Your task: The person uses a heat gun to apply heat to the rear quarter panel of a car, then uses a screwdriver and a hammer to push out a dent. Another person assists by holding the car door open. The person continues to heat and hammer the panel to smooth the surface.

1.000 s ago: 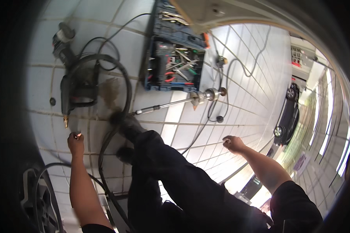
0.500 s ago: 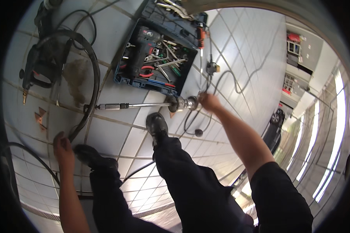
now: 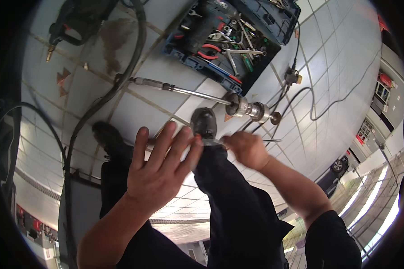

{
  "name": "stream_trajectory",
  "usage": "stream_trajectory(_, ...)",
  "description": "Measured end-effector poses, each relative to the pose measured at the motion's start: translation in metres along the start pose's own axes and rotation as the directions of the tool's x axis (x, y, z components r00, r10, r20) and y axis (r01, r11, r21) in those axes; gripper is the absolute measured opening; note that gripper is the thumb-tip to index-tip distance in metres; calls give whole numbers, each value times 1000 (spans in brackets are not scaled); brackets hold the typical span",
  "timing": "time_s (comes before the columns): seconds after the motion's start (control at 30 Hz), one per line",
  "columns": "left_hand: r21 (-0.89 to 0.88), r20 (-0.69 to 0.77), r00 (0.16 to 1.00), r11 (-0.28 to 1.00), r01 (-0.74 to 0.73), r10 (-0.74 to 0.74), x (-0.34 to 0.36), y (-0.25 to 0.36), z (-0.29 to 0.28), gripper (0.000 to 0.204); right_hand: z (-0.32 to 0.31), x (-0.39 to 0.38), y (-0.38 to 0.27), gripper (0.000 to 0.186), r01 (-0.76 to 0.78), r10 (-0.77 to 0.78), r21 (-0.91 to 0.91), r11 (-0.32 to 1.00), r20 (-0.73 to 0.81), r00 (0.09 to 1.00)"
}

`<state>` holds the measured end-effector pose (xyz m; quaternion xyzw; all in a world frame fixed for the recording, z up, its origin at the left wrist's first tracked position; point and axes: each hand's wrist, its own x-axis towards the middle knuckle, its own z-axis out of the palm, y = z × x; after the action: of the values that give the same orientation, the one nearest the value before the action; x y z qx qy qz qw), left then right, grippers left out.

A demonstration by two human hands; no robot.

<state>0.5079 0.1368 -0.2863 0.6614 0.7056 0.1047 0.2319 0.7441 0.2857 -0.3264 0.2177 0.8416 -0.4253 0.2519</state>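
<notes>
My left hand (image 3: 159, 172) is raised with fingers spread, holding nothing; its fingertips are near a small blurred orange part. My right hand (image 3: 249, 150) is closed in front of my right boot (image 3: 204, 122). Out of that fist, toward the right, sticks a thin metal rod (image 3: 273, 141); a blurred grey piece shows on the other side, and I cannot tell what kind of tool this is. Beyond the hands, untouched on the tiles, lies a tool like a slide hammer (image 3: 202, 95), with a long shiny rod, thick round metal bodies (image 3: 246, 107) and an end disc.
An open blue toolbox (image 3: 238, 87) with wrenches, red-handled pliers (image 3: 208, 51) and other tools lies ahead. A thick black hose (image 3: 134, 62) curves along the left, beside a dark tool with a brass-coloured tip (image 3: 48, 54). A cable with a plug (image 3: 293, 77) runs on the right.
My right hand has left the slide-hammer-like tool and come nearer, now with a thin rod in it. My left hand has moved from beside the hose toward the middle, fingers spread. The view has shifted.
</notes>
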Motion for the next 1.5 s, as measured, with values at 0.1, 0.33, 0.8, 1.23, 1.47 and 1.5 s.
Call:
stream_trajectory(0.1,-18,532,808,951,309,-253,-47,-19,-12,14,1,36,-17,16,168,-170,216,962,-9,985)
stream_trajectory(0.33,294,652,152,432,852,-743,-212,-43,-94,31,79,80,172,12,-388,336,-277,879,-219,916)
stream_trajectory(0.8,-693,432,381,-31,720,-817,-297,26,-187,30,77,14,53,23,64,265,-760,647,302,916)
stream_trajectory(1.23,-986,156,808,-133,97,-568,-189,94,-316,21,-161,-137,-454,43,-513,457,56,856,379,805)
stream_trajectory(1.47,-805,443,472,-107,584,-762,-315,15,-453,33,-110,-132,-412,48,-403,411,382,831,65,909)
stream_trajectory(1.5,-713,475,357,-114,691,-804,-346,-4,-463,35,-133,-121,-450,47,-589,575,436,681,180,798)
